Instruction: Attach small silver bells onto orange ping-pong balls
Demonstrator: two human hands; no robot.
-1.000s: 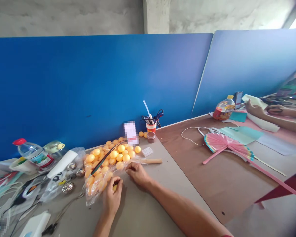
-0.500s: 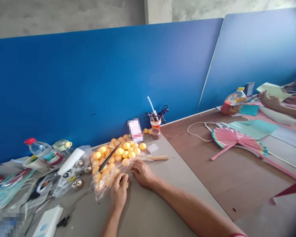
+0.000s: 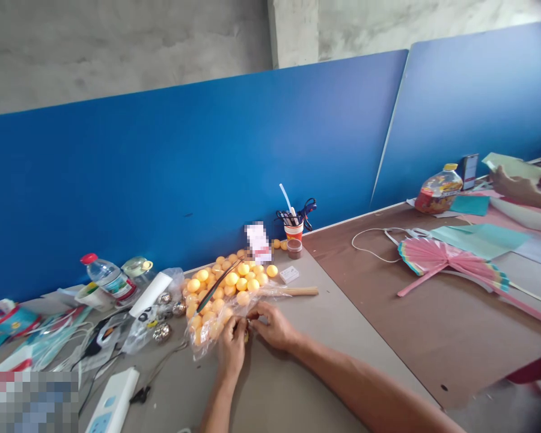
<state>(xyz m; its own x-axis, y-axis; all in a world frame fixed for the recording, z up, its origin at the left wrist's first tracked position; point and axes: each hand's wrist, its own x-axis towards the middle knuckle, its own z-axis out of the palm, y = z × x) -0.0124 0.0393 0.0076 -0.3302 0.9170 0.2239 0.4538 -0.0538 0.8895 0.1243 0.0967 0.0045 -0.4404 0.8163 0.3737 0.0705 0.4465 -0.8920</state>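
Ball bag (image 3: 202,350), one, beside two hands (image 3: 233,344)

Blotchy grey concrete wall (image 3: 117,51) at back; paler pillar (image 3: 295,33) near middle. In front, blue left panel (image 3: 184,150) and blue right panel (image 3: 469,108), 2 in all, meeting at slanted pale seam (image 3: 390,129). Small dark mark (image 3: 188,214) low on left panel. Below, grey tabletop (image 3: 288,394) and brown tabletop (image 3: 401,325) edge to edge. Light stronger toward upper right.
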